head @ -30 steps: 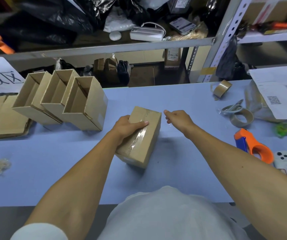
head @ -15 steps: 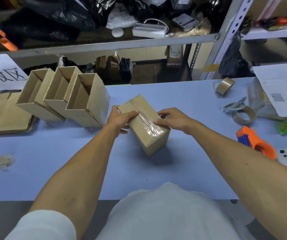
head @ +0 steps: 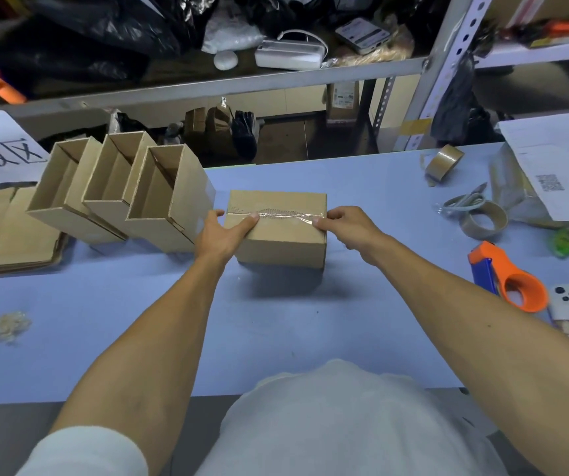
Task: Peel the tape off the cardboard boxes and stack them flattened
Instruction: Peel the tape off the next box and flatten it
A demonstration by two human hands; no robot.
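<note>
A closed cardboard box (head: pixel 281 240) stands on the blue table (head: pixel 276 331), its long side across my view. A strip of clear tape (head: pixel 283 214) runs along its top seam. My left hand (head: pixel 223 233) grips the box's left end, thumb on the tape. My right hand (head: pixel 348 225) holds the right end, with a fingertip on the tape's right end. Three open, empty boxes (head: pixel 121 190) lean in a row to the left. Flattened cardboard (head: pixel 5 231) lies at the far left.
An orange and blue tape dispenser (head: pixel 509 280), tape rolls (head: pixel 482 219), scissors (head: pixel 465 201) and papers (head: pixel 561 166) lie to the right. A ball of peeled tape (head: pixel 10 326) sits near left. Cluttered metal shelves (head: pixel 228 80) rise behind the table.
The box has been turned from a diagonal pose to lie straight across, tape seam up. My right hand came from the side onto its right end; my left shifted to the left end.
</note>
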